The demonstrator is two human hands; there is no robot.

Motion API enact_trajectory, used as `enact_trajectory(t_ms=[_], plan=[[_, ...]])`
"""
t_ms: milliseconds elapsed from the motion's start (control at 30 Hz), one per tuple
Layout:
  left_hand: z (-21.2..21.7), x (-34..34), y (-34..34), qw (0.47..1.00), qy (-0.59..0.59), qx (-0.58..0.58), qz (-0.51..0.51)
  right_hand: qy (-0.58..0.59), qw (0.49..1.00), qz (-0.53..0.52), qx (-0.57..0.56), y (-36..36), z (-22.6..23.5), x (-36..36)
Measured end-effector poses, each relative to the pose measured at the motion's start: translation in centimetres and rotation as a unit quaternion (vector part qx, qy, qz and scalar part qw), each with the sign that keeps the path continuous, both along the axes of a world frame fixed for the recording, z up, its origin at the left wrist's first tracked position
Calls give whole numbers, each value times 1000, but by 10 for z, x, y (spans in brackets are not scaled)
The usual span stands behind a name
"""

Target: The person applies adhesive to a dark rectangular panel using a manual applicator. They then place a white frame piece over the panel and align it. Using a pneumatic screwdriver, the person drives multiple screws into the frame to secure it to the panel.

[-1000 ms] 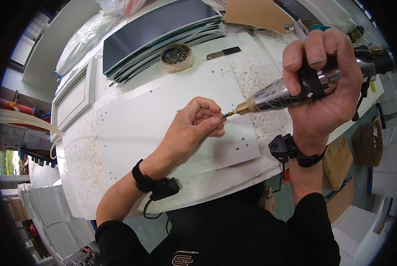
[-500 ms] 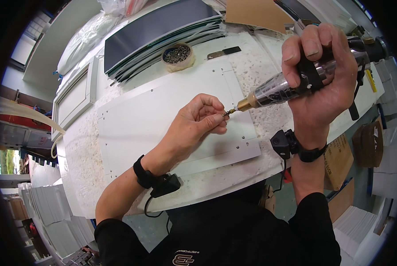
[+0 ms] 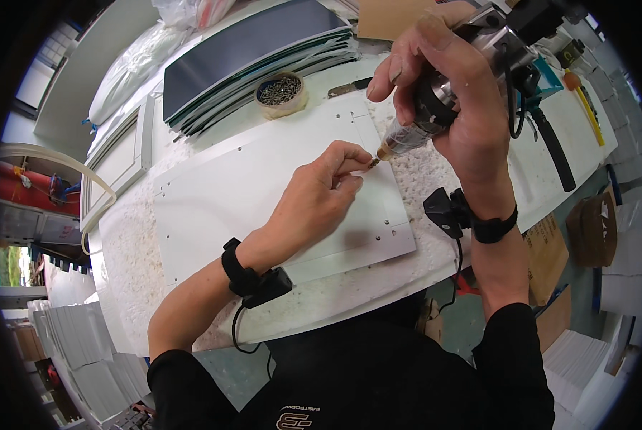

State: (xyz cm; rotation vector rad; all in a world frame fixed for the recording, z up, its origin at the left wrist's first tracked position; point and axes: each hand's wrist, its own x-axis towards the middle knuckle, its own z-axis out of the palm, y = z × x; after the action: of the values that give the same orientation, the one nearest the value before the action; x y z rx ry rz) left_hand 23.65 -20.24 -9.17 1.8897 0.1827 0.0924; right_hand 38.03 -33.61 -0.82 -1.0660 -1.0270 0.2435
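My right hand (image 3: 471,115) is wrapped round a metal power screwdriver (image 3: 403,137), tilted with its tip pointing down and left. At the tip, the thumb and fingertips of my left hand (image 3: 321,188) are closed on a small screw (image 3: 373,164), partly hidden by the fingers. Beneath them lies a flat white panel (image 3: 256,215), with several small screws along its edges. Both tip and fingers are over the panel's right part. Whether the screw touches the panel I cannot tell.
Beyond the panel stands a round tub (image 3: 279,110) of loose screws, near a putty knife (image 3: 348,88). A stack of dark and white panels (image 3: 246,61) lies behind, with a white frame (image 3: 124,161) at left. A black-handled tool (image 3: 552,147) rests at right.
The screwdriver has swung steeper, its back end moving left and toward the far side. My left hand has shifted slightly farther away, still pinching the screw at the tip.
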Motion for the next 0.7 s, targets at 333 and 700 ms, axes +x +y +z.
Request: enact_trajectory(t_ms=[333,700], plan=[[2,1,0,1000,4,23,0,-29,1000,12,3,8,1,-3],[-3,-2,1,1000,-8,24,11,-9,997,13,-77,20,0,-10]])
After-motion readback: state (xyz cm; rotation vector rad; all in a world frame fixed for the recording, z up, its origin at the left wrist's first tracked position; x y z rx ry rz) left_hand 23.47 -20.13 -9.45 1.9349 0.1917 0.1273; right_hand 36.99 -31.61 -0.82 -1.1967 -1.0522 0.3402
